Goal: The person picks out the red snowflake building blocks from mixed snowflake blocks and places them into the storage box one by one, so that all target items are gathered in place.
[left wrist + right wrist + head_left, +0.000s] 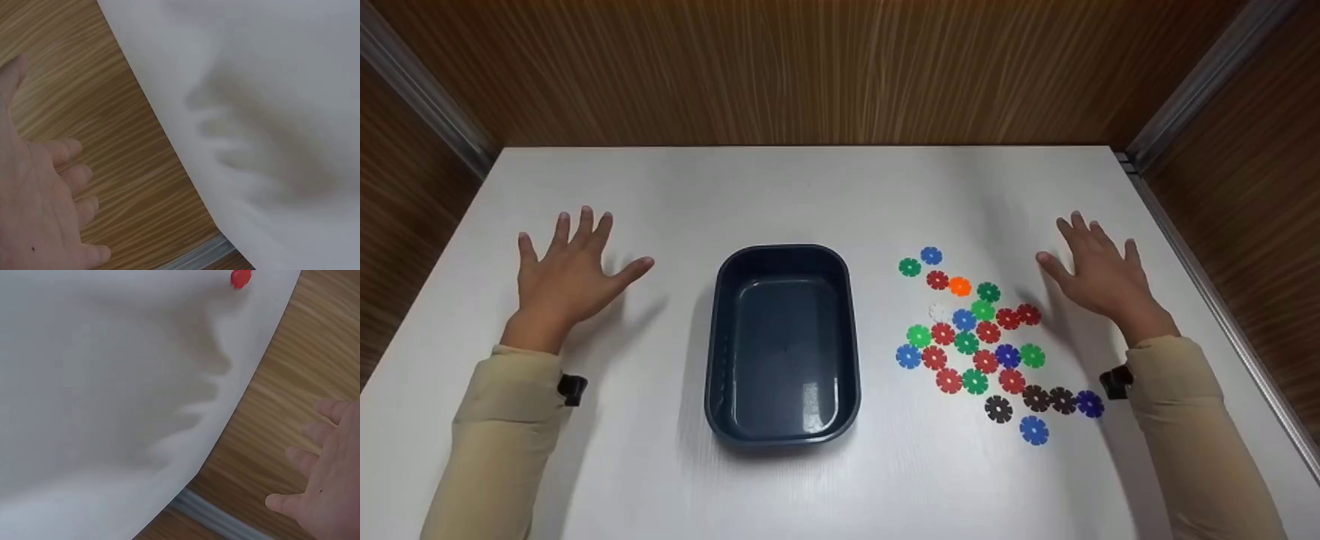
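Note:
My left hand (568, 281) hovers over the left part of the white table, fingers spread and nothing in it. On the far side of the tray, my right hand (1102, 274) is likewise spread and holds nothing, just right of a scatter of flat, notched plastic discs. These discs are red, green, blue, brown, white and orange, among them an orange disc (960, 286) and a brown disc (998, 409). Between the hands stands a dark blue rectangular tray (851, 300) with rounded corners and a bare bottom. A red disc (241, 278) shows at the top of the right wrist view.
The white table (795, 195) ends at a wood-grain panel (810, 75) at the back. Wood-grain panels with metal trim (1200, 82) flank it on both sides. Shadows of both hands fall on the tabletop.

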`<state>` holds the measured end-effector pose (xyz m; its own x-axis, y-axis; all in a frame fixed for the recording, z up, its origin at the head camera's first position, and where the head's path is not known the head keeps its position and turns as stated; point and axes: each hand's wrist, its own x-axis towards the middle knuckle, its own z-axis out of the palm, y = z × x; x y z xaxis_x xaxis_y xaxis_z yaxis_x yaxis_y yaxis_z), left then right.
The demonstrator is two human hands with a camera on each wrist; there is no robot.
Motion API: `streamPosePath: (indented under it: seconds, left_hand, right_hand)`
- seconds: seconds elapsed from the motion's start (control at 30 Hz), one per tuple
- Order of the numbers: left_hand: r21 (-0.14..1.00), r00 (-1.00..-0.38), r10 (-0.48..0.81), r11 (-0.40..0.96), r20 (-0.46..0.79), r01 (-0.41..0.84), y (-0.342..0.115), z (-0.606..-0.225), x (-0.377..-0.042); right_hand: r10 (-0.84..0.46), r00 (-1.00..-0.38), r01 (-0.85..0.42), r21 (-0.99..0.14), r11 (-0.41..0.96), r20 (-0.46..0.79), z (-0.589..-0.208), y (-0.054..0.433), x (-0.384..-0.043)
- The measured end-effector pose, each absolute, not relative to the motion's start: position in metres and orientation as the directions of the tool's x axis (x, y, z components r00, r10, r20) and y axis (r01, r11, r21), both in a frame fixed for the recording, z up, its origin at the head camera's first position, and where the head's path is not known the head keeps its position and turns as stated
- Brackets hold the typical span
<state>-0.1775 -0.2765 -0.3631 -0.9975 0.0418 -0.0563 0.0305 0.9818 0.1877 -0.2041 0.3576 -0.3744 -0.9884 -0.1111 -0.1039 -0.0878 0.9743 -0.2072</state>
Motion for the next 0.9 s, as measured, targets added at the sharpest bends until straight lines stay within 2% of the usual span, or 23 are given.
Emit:
streamPosePath:
  seconds: [0.4,0.6,0.9]
  left_hand:
    - [0.331,-0.988,0.100,0.942,-0.115,0.057,-0.255,-0.365,-0.174]
    - [0.458,-0.974,0.152,0.887,-0.170,0.058,-0.245,-0.370,-0.168]
    - [0.612,-0.941,0.211,0.791,-0.265,0.005,-0.230,-0.381,-0.158]
  right_hand:
    - [-0.216,-0.973,-0.189,-0.257,0.948,-0.080,-0.374,0.328,-0.197]
    - [-0.272,-0.957,-0.234,-0.292,0.927,-0.099,-0.380,0.330,-0.189]
    - [-0.285,-0.950,-0.237,-0.292,0.927,-0.131,-0.388,0.345,-0.178]
